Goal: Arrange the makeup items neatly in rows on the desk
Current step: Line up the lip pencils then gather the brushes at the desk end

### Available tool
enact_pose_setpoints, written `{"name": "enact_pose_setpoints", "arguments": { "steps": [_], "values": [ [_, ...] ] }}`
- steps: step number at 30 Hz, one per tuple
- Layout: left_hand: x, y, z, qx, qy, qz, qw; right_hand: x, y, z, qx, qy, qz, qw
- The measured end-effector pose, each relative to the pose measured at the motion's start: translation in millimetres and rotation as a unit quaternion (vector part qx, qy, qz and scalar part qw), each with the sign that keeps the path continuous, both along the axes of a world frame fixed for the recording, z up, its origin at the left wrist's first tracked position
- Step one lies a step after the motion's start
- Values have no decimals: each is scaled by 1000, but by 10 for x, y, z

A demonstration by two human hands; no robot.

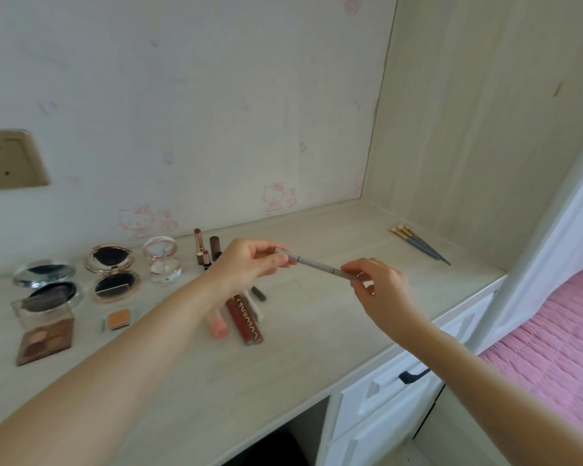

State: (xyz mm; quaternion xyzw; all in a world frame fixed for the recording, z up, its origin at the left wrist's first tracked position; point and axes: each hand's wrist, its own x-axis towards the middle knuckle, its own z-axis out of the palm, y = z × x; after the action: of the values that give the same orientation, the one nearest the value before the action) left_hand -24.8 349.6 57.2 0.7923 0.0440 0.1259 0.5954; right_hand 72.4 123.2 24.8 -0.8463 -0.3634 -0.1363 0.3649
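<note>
Both hands are up over the desk (317, 331), sharing one thing: a slim grey pencil (320, 265). The left hand (246, 264) pinches its far-left end between thumb and curled fingers; the right hand (379, 285) pinches the other end the same way. Neither hand has a spare finger free, and the pencil hangs clear of the desktop.

The pencil's long axis runs from about ten o'clock at the left hand down to four o'clock at the right.

That slant matters for the next move. Below the left wrist, at about six o'clock from that hand, lies a short row of tubes: a pink tube (218, 326), a dark red gloss tube (246, 319), and thinner sticks beside them, all pointing roughly eleven to five o'clock. The pencil's axis is flatter than theirs, so it likely needs turning before it joins them. The left hand is nearer that row.

Well away at two o'clock from the right hand lie the brushes (418, 243), close together near the side wall. Compacts (111, 272) and palettes sit at nine o'clock.
</note>
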Motion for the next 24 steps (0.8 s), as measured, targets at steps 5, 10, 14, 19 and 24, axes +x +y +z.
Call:
{"name": "enact_pose_setpoints", "arguments": {
  "steps": [5,10,14,19,24],
  "values": [
    [-464,96,-18,-149,-42,73,985,-491,264,112,31,118,45,992],
    [-846,141,-45,-288,-92,154,941,-981,614,115,49,198,98,974],
    [-1131,165,-86,-291,-111,176,934,-1300,897,57,98,297,146,939],
    [-1389,290,-87,-300,-121,196,926,-1576,1235,-18,122,356,178,909],
    [-1552,393,-83,-253,-118,232,932,-1757,1455,-95,94,353,183,913]
  ]
}}
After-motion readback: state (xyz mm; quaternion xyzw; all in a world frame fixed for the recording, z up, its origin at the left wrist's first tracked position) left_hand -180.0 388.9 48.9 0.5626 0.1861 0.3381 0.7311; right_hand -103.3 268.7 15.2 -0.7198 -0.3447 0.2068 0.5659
